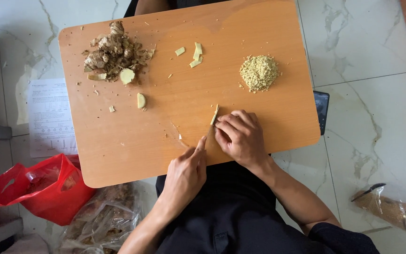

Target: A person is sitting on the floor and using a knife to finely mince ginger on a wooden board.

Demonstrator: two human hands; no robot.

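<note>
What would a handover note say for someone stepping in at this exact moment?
Left hand grips a knife, its blade hardly visible, on the orange wooden board. Right hand pins a thin pale ginger slice with its fingers.
Done: heap of minced yellow ginger; brown peel scraps piled at the board's far left.
Left: peeled ginger chunks beside the peels, pale strips at the board's far edge.

Ginger work on a wooden bench [118, 155], seen from above.
Right hand [240, 136] pins a thin ginger slice [214, 114]; left hand [186, 174] holds a knife [209, 136] against it. Minced pile [259, 72] beyond, peel heap [113, 51] far left, red bag [48, 188] on the floor.
</note>
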